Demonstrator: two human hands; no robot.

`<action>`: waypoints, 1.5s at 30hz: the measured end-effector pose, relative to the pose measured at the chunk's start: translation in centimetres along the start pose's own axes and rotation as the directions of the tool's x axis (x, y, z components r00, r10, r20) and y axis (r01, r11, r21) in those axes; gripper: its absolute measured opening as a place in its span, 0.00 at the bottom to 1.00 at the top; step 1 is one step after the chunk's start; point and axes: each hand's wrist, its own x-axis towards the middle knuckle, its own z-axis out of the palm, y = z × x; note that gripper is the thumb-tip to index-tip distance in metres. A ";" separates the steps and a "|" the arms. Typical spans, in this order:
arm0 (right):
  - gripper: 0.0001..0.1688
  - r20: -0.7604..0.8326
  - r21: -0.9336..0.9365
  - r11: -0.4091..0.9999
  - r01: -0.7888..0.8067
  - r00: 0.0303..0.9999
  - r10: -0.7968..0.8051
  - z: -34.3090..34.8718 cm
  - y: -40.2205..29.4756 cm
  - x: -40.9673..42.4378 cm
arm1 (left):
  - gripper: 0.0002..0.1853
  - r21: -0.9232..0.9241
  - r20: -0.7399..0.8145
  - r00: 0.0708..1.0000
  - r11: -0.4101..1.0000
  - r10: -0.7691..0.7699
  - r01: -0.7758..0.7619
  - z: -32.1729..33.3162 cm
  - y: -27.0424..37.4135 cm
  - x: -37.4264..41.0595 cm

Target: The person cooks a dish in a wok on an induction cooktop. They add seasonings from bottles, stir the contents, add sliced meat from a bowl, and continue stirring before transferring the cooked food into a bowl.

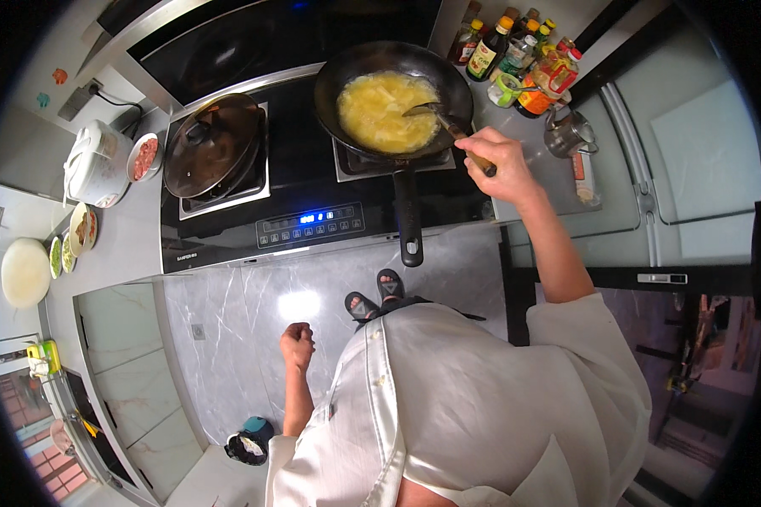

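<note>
A black wok point(412, 60) rests on the right burner, its handle pointing towards me. Yellow, bubbling food in liquid point(387, 113) fills its middle, possibly egg. My right hand point(498, 166) grips the wooden handle of a metal spatula point(451, 128), whose blade dips into the right side of the food. My left hand point(297, 345) hangs over the floor at my side, its fingers curled; nothing shows in it. On the left burner stands a pan point(228, 190) under a tilted glass lid point(210, 146).
Sauce bottles point(489, 49), an open jar point(505, 90) and a metal pitcher point(569, 133) crowd the right counter. Along the left counter stand a white rice cooker point(98, 163), a bowl of raw meat point(144, 158) and several dishes of chopped food point(82, 229). A bin point(250, 442) stands on the floor.
</note>
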 end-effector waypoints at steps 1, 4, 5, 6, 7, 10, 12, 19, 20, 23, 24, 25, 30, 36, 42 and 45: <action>0.17 0.007 0.000 1.000 -0.003 1.000 0.003 0.2 0.1 0.2 | 0.09 -0.001 -0.003 1.000 1.000 0.002 -0.002 0.0 0.0 0.1; 0.16 -0.046 0.071 0.993 -0.092 0.994 0.095 0.1 0.3 1.6 | 0.09 -0.005 0.004 1.000 1.000 0.017 -0.017 0.2 0.3 0.6; 0.16 -0.093 0.082 0.994 -0.067 0.993 0.074 0.2 0.2 2.2 | 0.09 -0.009 0.000 1.000 1.000 0.014 -0.014 0.2 0.2 0.4; 0.16 -0.114 0.073 0.997 -0.004 0.993 0.012 0.2 0.0 2.9 | 0.09 -0.013 -0.004 1.000 1.000 0.012 -0.012 0.3 0.2 0.3; 0.16 -0.134 0.062 0.996 0.058 0.990 -0.050 0.2 -0.3 3.7 | 0.09 -0.018 -0.003 1.000 1.000 0.012 -0.013 0.5 0.3 0.4; 0.17 -0.078 0.037 0.988 0.150 0.986 -0.146 1.7 -0.4 5.3 | 0.09 -0.012 0.001 1.000 1.000 -0.002 0.002 0.2 0.5 -0.1; 0.18 -0.026 0.048 0.982 0.183 0.983 -0.181 3.6 0.1 6.1 | 0.09 -0.028 -0.009 1.000 0.999 -0.018 0.018 0.2 -0.4 0.0; 0.16 -0.004 0.089 0.987 0.137 0.991 -0.137 5.9 0.9 4.7 | 0.09 -0.054 -0.036 0.999 0.998 -0.034 0.032 0.1 -1.8 -0.6; 0.16 -0.035 0.123 0.986 0.111 0.994 -0.108 5.3 0.8 5.3 | 0.09 -0.057 -0.040 0.998 0.998 -0.041 0.038 0.2 -2.0 -0.5; 0.18 -0.146 0.039 0.994 0.104 0.984 -0.097 3.5 1.2 7.4 | 0.09 -0.045 -0.037 0.999 0.998 -0.034 0.032 0.2 -2.0 -0.6; 0.18 -0.142 0.040 0.993 0.115 0.984 -0.108 3.3 0.9 8.0 | 0.09 -0.036 -0.032 0.999 0.999 -0.029 0.027 0.2 -1.7 -0.7; 0.18 -0.119 0.042 0.992 0.117 0.987 -0.111 3.7 1.1 8.4 | 0.09 -0.031 -0.038 0.999 0.999 -0.033 0.032 0.3 -1.6 -0.8; 0.18 -0.010 0.031 0.988 0.151 0.989 -0.150 6.3 3.2 7.8 | 0.09 -0.023 -0.054 0.998 0.999 -0.028 0.026 0.5 -0.6 -0.4; 0.18 -0.024 0.143 0.990 0.004 1.000 0.000 4.2 3.9 7.7 | 0.09 -0.020 -0.042 0.998 0.999 -0.048 0.047 0.4 -0.4 -0.2; 0.15 0.025 0.084 0.991 0.108 0.994 -0.110 -1.1 -1.1 4.6 | 0.09 -0.021 -0.055 0.998 0.999 -0.033 0.032 0.8 -0.4 0.0; 0.16 0.097 0.146 0.983 0.110 0.987 -0.125 -1.6 -2.9 2.2 | 0.09 -0.020 -0.059 0.998 0.999 -0.036 0.035 1.2 -0.2 0.1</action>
